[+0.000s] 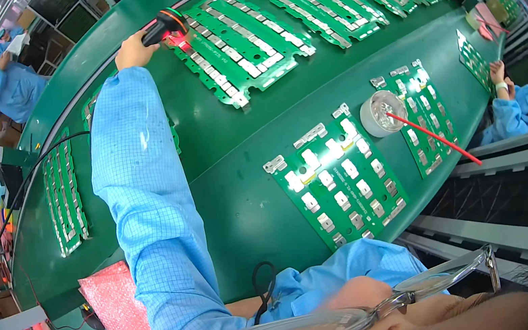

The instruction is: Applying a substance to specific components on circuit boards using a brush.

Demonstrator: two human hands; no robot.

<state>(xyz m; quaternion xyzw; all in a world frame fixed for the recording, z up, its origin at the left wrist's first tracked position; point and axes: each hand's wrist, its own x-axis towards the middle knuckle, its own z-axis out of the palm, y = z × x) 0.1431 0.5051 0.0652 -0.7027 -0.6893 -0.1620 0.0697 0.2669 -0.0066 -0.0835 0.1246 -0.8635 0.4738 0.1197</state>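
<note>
My left arm, in a blue checked sleeve, stretches far across the green bench. My left hand [134, 52] is closed round the handle of a black and orange handheld barcode scanner [167, 26]. The scanner's head is over the near left corner of a large green circuit board [239, 42] with rows of silver metal tabs, and red light falls on that board's edge. My right sleeve [354, 262] lies bent along the bench's near edge. A strip of bare wrist [243, 307] shows beside a black cord loop [265, 284]; my right hand's fingers are hidden behind my left sleeve.
A green board with silver pieces [342, 184] lies near me. A round pale cup [377, 122] with a red stick [438, 139] overlaps another board [431, 116]. Several boards [322, 2] line the far side. Pink bubble wrap [114, 303] lies left. Co-workers in blue stand left and right.
</note>
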